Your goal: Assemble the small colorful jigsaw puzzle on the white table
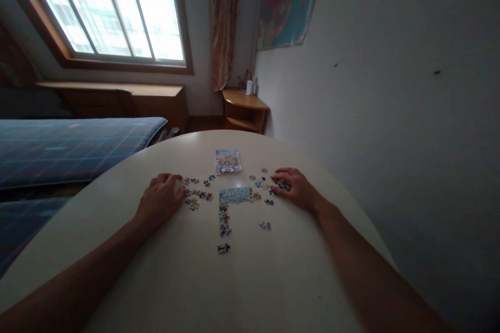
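A part-built jigsaw (234, 195) lies in the middle of the round white table (203, 281): a joined top strip and a column of pieces running down its left side. My left hand (161, 199) rests on the table with fingers curled, next to several loose pieces (197, 199). My right hand (294, 186) lies over a cluster of loose pieces (282, 184), fingers bent and touching them. A picture card (227, 161) lies beyond the jigsaw. Single pieces sit at the near side (224, 248) and to the right (265, 225).
A bed with a blue checked cover (66, 145) stands left of the table. A wooden corner shelf (244, 108) sits by the wall under a curtain (224, 21). A window (113, 8) is at the back left. The white wall (390, 88) runs close along the right.
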The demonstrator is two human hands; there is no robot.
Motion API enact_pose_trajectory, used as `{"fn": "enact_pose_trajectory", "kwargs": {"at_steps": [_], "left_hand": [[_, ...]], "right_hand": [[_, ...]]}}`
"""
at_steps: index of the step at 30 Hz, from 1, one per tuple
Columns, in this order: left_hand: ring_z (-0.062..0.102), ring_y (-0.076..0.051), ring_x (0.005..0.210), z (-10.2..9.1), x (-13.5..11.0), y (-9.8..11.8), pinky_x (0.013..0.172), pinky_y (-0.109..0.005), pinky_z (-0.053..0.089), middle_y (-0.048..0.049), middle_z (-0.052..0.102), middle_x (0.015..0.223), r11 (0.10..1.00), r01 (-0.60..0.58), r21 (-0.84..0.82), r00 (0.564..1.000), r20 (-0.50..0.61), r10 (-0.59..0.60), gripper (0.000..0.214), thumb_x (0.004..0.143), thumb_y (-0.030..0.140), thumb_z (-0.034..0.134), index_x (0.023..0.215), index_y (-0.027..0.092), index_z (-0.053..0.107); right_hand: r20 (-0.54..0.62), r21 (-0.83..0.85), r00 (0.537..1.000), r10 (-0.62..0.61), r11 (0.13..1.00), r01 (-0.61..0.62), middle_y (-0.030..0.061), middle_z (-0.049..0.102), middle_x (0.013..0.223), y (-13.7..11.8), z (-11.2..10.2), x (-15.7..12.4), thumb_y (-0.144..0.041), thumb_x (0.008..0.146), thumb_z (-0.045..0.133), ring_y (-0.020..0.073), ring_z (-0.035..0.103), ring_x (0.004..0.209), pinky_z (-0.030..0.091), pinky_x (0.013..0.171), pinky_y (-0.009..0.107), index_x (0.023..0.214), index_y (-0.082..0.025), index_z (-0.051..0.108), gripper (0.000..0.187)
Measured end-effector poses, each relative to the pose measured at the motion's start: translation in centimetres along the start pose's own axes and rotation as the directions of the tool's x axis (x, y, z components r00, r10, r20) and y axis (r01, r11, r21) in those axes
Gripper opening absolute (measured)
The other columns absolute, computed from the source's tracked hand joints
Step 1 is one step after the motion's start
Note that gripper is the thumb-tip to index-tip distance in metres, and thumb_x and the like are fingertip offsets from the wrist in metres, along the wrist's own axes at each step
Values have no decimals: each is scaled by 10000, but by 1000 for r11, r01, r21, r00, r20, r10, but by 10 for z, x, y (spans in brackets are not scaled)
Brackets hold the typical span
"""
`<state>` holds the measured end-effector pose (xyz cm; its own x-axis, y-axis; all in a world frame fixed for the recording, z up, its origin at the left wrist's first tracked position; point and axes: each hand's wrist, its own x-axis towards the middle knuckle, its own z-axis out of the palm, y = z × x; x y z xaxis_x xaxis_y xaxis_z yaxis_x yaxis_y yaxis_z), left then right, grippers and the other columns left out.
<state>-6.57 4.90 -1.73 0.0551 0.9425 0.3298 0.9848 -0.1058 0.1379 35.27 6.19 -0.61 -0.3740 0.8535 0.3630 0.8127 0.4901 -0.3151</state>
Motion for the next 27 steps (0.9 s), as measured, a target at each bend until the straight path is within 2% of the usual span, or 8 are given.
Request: {"fn": "enact_pose_trajectory", "kwargs": {"at_steps": [6,11,17,21,27], "left_hand": [[582,-359,1107,-3,0,3,928,-505,504,-184,605,1205,1000,2,-14,1000,5,-2,354,902,334,478,1163,151,630],[573,-373,1117,-6,0,5,922,-507,502,-184,590,1227,1000,17,-14,999,29,-17,371,912,345,466,1184,150,628],[575,-366,1113,-3,0,3,923,-506,500,-183,594,1219,1000,13,-28,1000,10,-13,364,907,350,477,1175,155,628],[575,-358,1115,-2,0,3,923,-498,498,-183,594,1215,999,5,-32,1000,4,-5,365,903,345,485,1180,153,627],[570,-343,1110,-5,1,6,951,-475,482,-173,592,1220,1000,19,-8,1000,25,-19,388,903,355,478,1194,144,623]], "right_hand": [[-31,-1,999,-12,1000,12,114,648,1264,-6,-4,1,-421,889,638,289,557,1197,422,1049,510,1156,-250,719,328],[-34,23,989,-147,989,148,74,657,1268,-25,-3,4,-366,876,675,261,573,1194,421,1041,476,1113,-318,735,249],[13,53,966,-257,965,256,61,671,1223,-45,7,7,-354,819,741,268,539,1262,399,1061,474,1045,-313,750,230],[25,46,966,-257,966,256,52,686,1182,-48,9,7,-346,843,720,270,522,1283,394,1062,489,992,-315,762,158],[-5,50,984,-181,982,181,58,708,1129,-44,7,7,-318,853,708,265,569,1217,431,1019,486,922,-283,758,92]]}}
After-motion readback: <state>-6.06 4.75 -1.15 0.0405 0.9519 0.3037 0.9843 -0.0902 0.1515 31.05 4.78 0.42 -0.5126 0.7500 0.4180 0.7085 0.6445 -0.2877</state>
